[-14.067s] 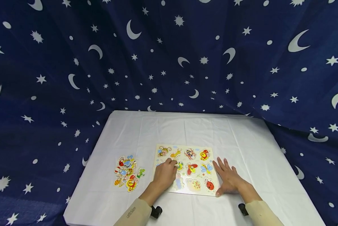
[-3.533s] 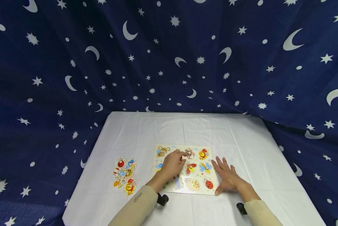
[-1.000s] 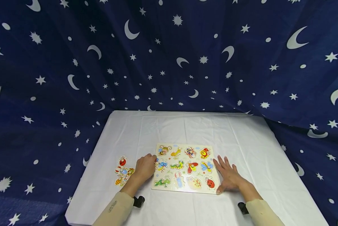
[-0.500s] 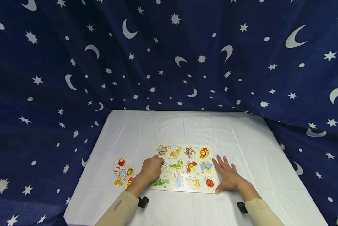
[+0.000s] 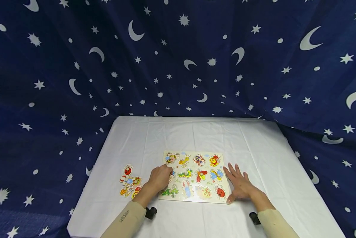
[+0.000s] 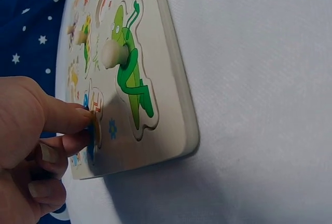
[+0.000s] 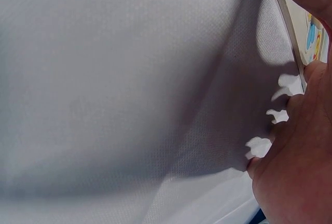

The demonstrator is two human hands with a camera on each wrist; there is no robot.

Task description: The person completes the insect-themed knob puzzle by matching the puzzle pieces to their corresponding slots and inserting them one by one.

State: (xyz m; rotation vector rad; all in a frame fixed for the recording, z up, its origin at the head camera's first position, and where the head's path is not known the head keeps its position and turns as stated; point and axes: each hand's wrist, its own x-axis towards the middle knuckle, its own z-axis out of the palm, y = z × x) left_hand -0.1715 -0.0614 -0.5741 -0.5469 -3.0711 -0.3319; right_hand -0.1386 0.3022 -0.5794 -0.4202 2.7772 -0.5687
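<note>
A pale wooden puzzle board printed with bugs lies on the table. My left hand pinches a blue insect puzzle piece between thumb and fingers, over the left recess of the middle row; whether it sits fully in is hidden by the fingers. Just in front, the green grasshopper piece with its wooden knob lies in its recess. Fingers spread and mostly straight, my right hand rests against the board's right edge, its thumb at the near corner.
Left of the board lies a loose group of puzzle pieces: a ladybug, a striped orange bug and several others, some overlapping. White cloth covers the table. A dark blue curtain with moons and stars hangs behind.
Since a second ago my left hand has moved slightly right onto the board with the blue insect piece, which lay in the loose group earlier. The grasshopper piece went from group to board. Right hand stays.
</note>
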